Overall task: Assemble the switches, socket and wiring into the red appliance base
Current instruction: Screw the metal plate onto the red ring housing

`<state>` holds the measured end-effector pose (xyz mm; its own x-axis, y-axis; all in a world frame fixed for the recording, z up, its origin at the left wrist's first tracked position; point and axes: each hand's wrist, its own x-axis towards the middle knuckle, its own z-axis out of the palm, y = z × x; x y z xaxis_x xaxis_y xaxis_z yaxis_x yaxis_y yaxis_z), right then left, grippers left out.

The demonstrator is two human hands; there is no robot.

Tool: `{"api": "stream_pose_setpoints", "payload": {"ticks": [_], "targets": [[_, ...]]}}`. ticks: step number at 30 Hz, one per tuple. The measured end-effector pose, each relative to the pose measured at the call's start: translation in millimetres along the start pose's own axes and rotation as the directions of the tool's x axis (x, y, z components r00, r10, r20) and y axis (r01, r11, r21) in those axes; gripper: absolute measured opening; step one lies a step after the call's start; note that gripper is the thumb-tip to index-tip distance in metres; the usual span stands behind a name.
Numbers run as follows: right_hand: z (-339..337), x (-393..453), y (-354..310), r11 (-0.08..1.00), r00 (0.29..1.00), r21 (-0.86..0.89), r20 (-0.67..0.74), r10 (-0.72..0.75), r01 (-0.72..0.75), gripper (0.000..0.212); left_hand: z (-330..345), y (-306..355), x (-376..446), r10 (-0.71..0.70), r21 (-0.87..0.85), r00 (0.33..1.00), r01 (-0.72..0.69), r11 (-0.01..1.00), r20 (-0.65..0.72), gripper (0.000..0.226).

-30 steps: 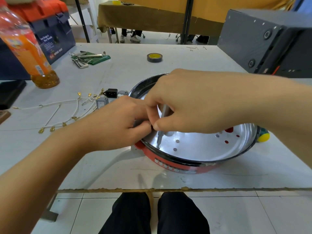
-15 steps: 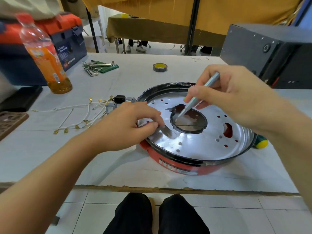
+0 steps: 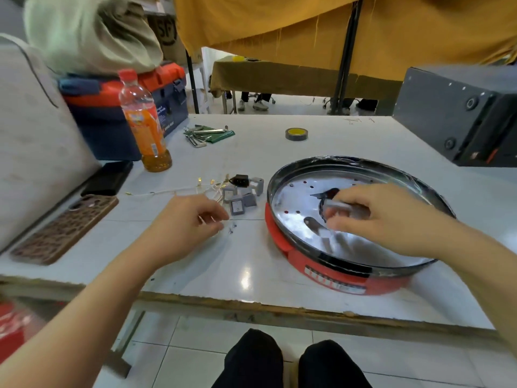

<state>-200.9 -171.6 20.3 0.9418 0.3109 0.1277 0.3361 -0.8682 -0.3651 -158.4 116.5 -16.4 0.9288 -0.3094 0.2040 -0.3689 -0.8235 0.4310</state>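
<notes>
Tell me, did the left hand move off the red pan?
Yes. The left hand left the red base's rim, moving left to the table beside the grey switches.

Left hand [image 3: 190,219] loosely curled; right hand [image 3: 383,217] clenched.

Bare table [image 3: 246,264] lies open along the near edge, between the left hand [image 3: 190,225] and the red base [image 3: 347,275]. Left of that strip a phone [image 3: 64,228] blocks the way, and beyond it switches [image 3: 237,201], a black socket [image 3: 240,180] and white wires [image 3: 173,191] crowd the base's left rim. Farther back a bottle [image 3: 145,127], toolbox [image 3: 117,113], keys [image 3: 207,134] and tape roll [image 3: 296,134] stand apart, with a dark box [image 3: 461,113] closing the right.
</notes>
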Motion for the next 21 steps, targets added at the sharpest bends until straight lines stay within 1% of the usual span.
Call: {"api": "stream_pose_setpoints", "payload": {"ticks": [2,3,7,8,10,11,12,14,18,21], "targets": [[2.7,-1.6,3.9,0.994,0.994,-0.066,0.069,0.086,-0.081,0.031,4.8,-1.2,0.9,0.005,0.04,1.0,-0.006,0.999,0.024,0.014],[2.9,-2.3,5.3,0.991,0.987,-0.07,0.1,0.124,-0.117,0.037,7.0,-0.8,2.2,0.008,0.048,1.0,-0.009,0.999,0.027,0.014],[2.5,-4.1,6.4,0.984,0.971,-0.001,0.164,0.176,-0.179,0.051,15.9,0.5,8.8,0.01,0.066,1.0,-0.012,0.998,0.022,0.011],[2.5,-3.1,7.9,0.982,0.967,-0.028,0.17,0.189,-0.187,0.048,18.0,0.7,9.9,0.01,0.07,1.0,-0.012,0.997,0.018,0.01],[1.2,-0.5,10.0,0.978,0.965,-0.11,0.176,0.195,-0.178,0.034,22.1,0.0,10.7,0.017,0.076,1.0,-0.017,0.997,0.009,0.007],[0.3,1.3,10.7,0.978,0.965,-0.13,0.182,0.188,-0.166,0.029,23.5,-0.8,10.6,0.023,0.076,1.0,-0.023,0.997,0.005,0.006],[-1.1,2.7,11.0,0.979,0.964,-0.129,0.193,0.182,-0.159,0.03,24.8,-1.4,10.4,0.029,0.074,1.0,-0.029,0.997,0.001,0.006],[-3.4,6.3,11.5,0.983,0.96,-0.089,0.215,0.178,-0.162,0.034,25.4,-2.2,9.7,0.038,0.075,0.999,-0.037,0.996,-0.01,0.007],[-6.9,17.0,13.4,0.983,0.961,-0.008,0.206,0.182,-0.184,0.041,24.4,2.5,9.1,0.065,0.049,0.997,-0.062,0.997,-0.046,0.012],[-6.3,28.4,13.9,0.971,0.948,0.055,0.236,0.213,-0.232,0.037,21.0,11.8,10.1,0.068,-0.04,0.993,-0.072,0.997,-0.092,0.013]]}}
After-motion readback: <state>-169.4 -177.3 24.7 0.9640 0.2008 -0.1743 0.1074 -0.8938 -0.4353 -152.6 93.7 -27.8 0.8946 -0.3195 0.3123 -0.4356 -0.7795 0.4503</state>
